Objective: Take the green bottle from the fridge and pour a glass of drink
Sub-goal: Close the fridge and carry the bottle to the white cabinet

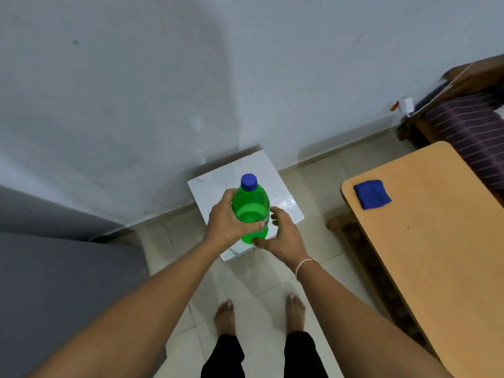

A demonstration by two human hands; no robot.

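the green bottle [250, 211] is being held upright in mid-air, above a small white stool [218, 184] that is standing near the far wall. the left hand [229, 221] is wrapping its fingers around the bottle's left side at mid-body, pressing onto it. the right hand [281, 236] is cupping the lower right part, its thumb lying under the base and its fingers curled loosely beside the wall, partly spread. the blue cap [249, 182] is sitting closed on top. the bottle is looking like thin plastic, fairly full, so it is probably weighing a fair bit and giving under a hard squeeze; if chilled it may be slippery. holding the firm mid-body and supporting the base is seeming safest. no glass is showing.
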